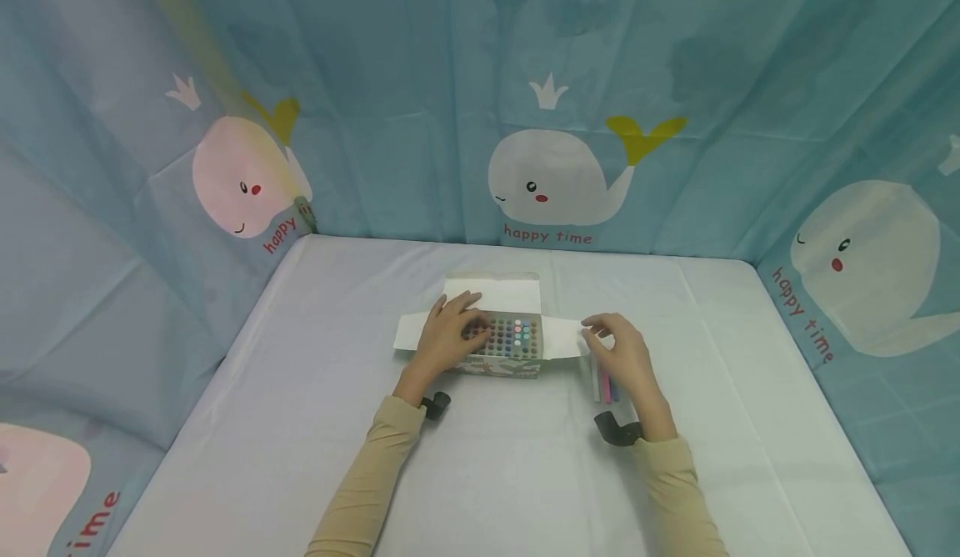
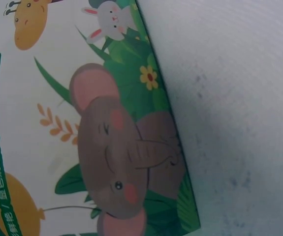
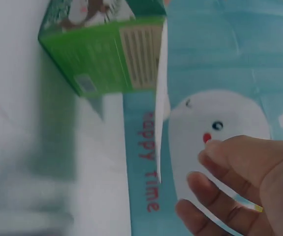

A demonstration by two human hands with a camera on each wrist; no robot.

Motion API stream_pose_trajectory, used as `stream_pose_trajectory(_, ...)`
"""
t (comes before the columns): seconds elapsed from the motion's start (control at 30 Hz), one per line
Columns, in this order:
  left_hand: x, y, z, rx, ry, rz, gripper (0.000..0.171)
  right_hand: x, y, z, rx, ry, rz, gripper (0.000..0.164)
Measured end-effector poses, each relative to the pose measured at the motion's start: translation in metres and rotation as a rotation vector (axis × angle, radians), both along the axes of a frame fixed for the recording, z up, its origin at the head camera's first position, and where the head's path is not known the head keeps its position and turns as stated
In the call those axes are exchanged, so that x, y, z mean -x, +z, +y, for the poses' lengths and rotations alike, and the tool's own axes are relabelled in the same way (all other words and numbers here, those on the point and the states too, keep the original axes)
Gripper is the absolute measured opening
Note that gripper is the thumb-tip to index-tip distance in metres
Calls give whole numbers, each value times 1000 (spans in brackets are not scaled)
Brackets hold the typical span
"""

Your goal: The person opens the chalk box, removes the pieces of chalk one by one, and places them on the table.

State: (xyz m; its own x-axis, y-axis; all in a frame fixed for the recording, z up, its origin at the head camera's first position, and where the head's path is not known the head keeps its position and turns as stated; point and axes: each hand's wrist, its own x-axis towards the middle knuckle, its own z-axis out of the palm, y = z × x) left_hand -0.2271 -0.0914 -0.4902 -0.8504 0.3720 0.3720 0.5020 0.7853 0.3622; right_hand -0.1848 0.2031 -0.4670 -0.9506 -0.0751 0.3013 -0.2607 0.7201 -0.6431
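An open box of chalk (image 1: 541, 369) stands with its flaps folded out. Round chalk ends (image 1: 517, 333) fill its holder in rows, some white, pink or pale blue, others dark. My left hand (image 1: 448, 332) is over the box's left part, thumb and forefinger bent with a gap between them. Beside the right flap (image 1: 561, 338), my right hand (image 1: 624, 355) hovers with fingers loosely bent. In the right wrist view, thumb and fingertips (image 3: 211, 147) come close together and no stick shows. Under this hand lie a few chalk sticks (image 1: 606, 387), white, pink and purple.
A white cloth (image 1: 510, 474) covers the table. Behind and at both sides hangs a blue curtain (image 1: 390, 165) with printed whales. The box's back flap (image 1: 495, 293) stands up, and its left flap (image 1: 408, 332) sticks out sideways.
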Motion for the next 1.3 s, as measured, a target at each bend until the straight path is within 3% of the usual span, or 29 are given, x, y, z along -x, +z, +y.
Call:
stream_pose_trajectory(0.4, -1, -1, -1, 2, -9, -8, 14, -2, -4, -38, -39, 111, 94, 16)
stream_pose_trajectory(0.73, -1, 3, 0, 12, 9, -21, 14, 9, -4, -64, -146, 277, 276, 16)
stream_pose_trajectory(0.97, 0, 1, 0, 19, -2, -8, 14, 15, -4, -73, -231, 345, 240, 17)
stream_pose_trajectory(1.3, -1, 2, 0, 19, 2, -6, 15, 18, -2, -79, -363, 337, 206, 14)
